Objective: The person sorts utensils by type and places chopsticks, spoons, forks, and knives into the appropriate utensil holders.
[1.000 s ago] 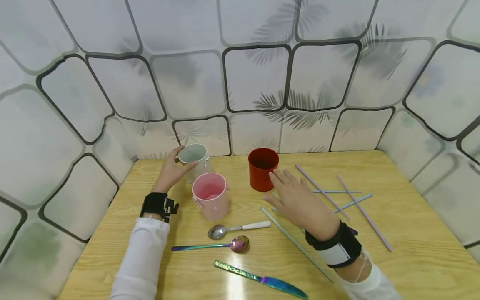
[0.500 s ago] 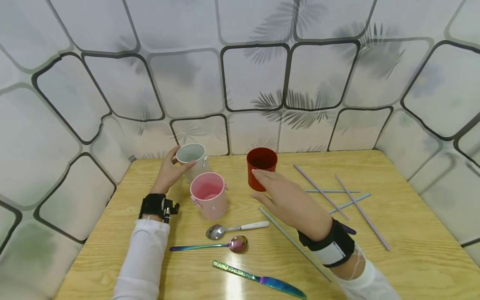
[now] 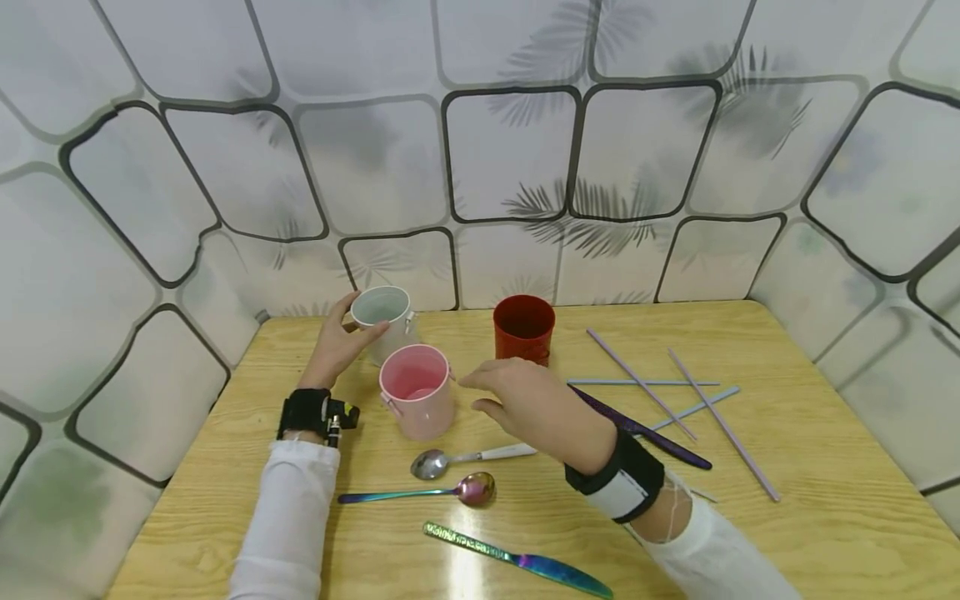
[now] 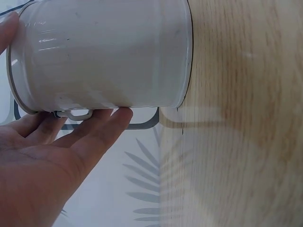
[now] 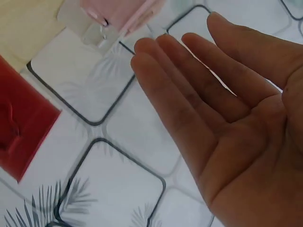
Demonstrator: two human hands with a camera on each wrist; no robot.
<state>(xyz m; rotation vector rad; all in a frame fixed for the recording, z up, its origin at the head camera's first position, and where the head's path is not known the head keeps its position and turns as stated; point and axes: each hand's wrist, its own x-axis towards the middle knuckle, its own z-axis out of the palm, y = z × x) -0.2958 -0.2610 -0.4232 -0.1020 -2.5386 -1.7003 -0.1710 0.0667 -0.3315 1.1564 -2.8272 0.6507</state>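
Observation:
My left hand (image 3: 333,346) holds a small white metal bucket (image 3: 399,340) at the back left, thumb on the near side and fingers on the far side. In the left wrist view, fingertips lie along the wall of the white bucket (image 4: 99,52) by its handle lug. My right hand (image 3: 547,408) hovers over the table, palm down and fingers extended, with fingertips close to the right side of a pink bucket (image 3: 427,417). Nothing is in the palm of the right hand (image 5: 236,113) in its wrist view. Behind it stands a red bucket (image 3: 521,350).
In front lie a white-handled spoon (image 3: 480,455), a rainbow spoon (image 3: 476,489) and a rainbow knife (image 3: 517,558). To the right are a dark purple knife (image 3: 645,429) and several purple and blue straws (image 3: 735,433). A patterned curtain (image 3: 510,158) surrounds the table's back and sides.
My right hand has moved left from beside the red bucket to near the pink one, uncovering the purple knife. The left hand stays on the white bucket.

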